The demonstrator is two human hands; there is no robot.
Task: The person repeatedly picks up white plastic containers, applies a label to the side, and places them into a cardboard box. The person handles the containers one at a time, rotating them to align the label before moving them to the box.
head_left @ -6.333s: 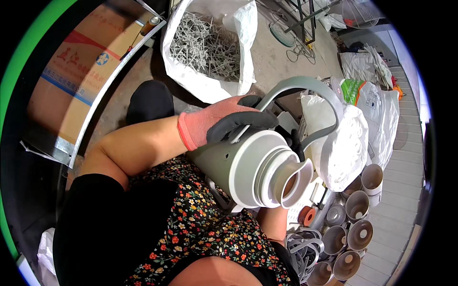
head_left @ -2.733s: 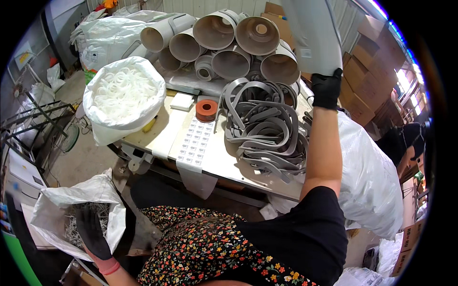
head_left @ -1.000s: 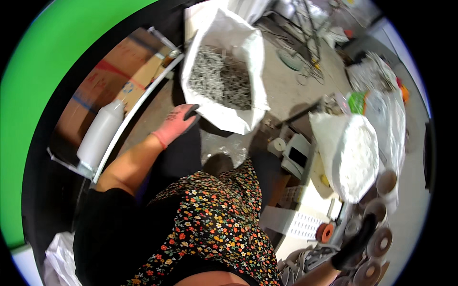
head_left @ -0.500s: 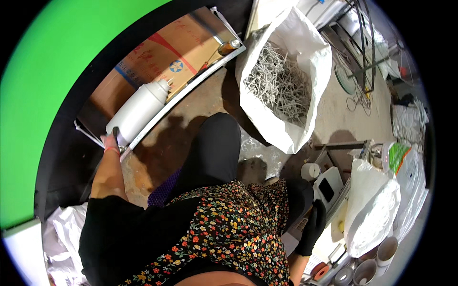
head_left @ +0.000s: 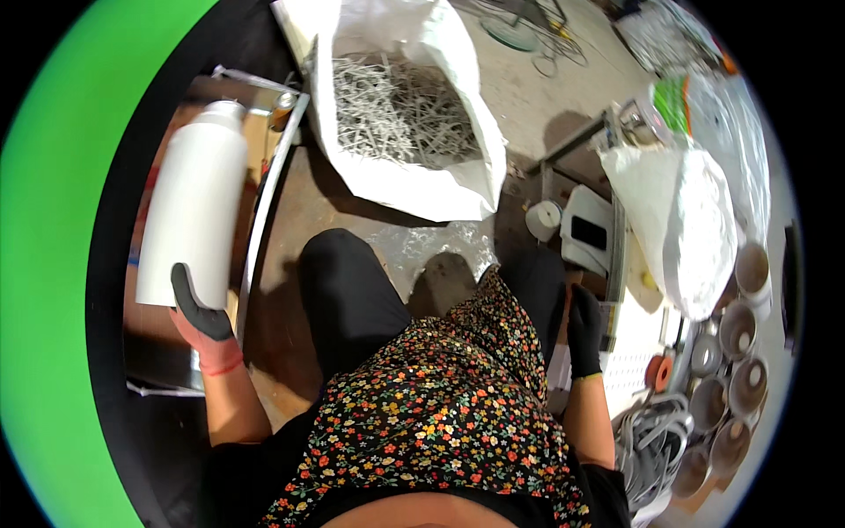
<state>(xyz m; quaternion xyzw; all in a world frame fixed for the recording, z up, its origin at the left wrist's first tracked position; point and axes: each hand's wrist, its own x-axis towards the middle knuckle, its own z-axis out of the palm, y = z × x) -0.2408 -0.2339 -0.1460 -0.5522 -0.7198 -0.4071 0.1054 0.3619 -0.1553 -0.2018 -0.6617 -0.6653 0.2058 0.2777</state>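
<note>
A large white bottle-shaped cylinder (head_left: 194, 202) with a narrower neck stands tilted over the tray at the left. My left hand (head_left: 201, 319), in a black and pink glove, grips its lower end, the thumb laid up its side. On the right, my right hand (head_left: 585, 330), in a black glove, hangs beside my knee at the edge of the work table. Its fingers are curled together; what they hold, if anything, is hidden. Just in front of that hand, a white device with a dark screen (head_left: 588, 232) rests near a white roll (head_left: 543, 218).
Ahead stands an open white sack (head_left: 414, 189) full of thin grey strips. The metal-edged tray (head_left: 267, 211) at left holds an orange-handled tool (head_left: 282, 110). A white bag (head_left: 678, 229), a reddish ring (head_left: 657, 373), a grey cable coil (head_left: 651, 431) and several grey cups (head_left: 746, 385) crowd the right.
My left hand has raised the white cylinder from where it lay in the tray, bringing it more upright. The view has turned to the right; my right hand stays by the table.
</note>
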